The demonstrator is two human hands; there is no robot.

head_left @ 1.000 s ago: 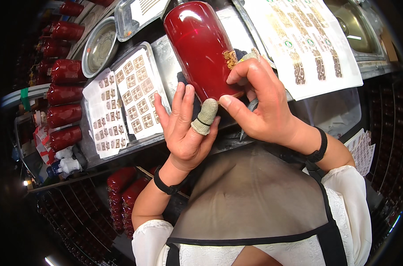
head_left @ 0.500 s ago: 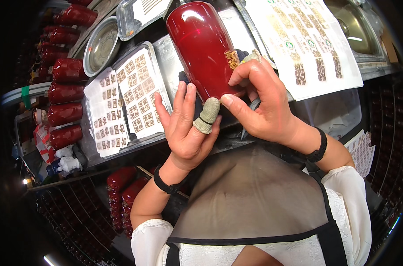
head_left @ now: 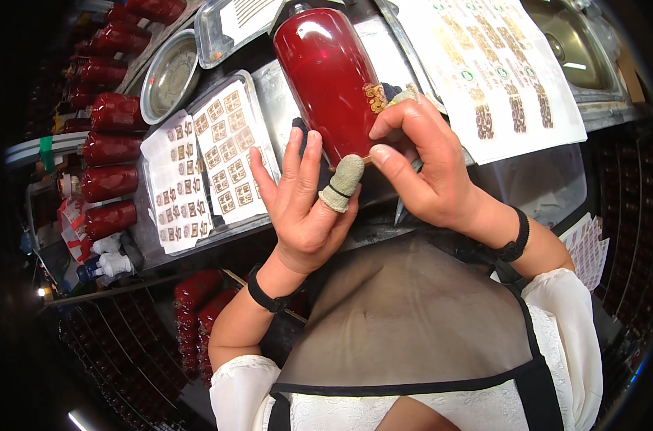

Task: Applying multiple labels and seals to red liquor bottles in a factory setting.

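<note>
A glossy dark-red bottle (head_left: 325, 75) lies tilted on the bench, its neck pointing away from me and its base close to my hands. A gold ornamental decal (head_left: 376, 98) shows on its right side. My left hand (head_left: 306, 208) is open below the base, fingers spread, with a knitted grey-green finger cover (head_left: 343, 182) held on by a black band. My right hand (head_left: 428, 161) is curled at the bottle's lower right edge, thumb and forefinger bent. At its thumb tip sits a small gold-brown strip (head_left: 368, 159), touching or nearly touching the finger cover.
Printed decal sheets (head_left: 229, 154) lie in a metal tray at left; larger gold-patterned sheets (head_left: 495, 79) lie at right. A metal bowl (head_left: 170, 77) stands behind the left tray, and a metal basin (head_left: 574, 43) at far right. Several red bottles (head_left: 111, 149) line the left side.
The small gold-brown strip now shows between the finger cover and my right thumb. My left fingertip has shifted slightly right, and the right thumb has drawn slightly away from it.
</note>
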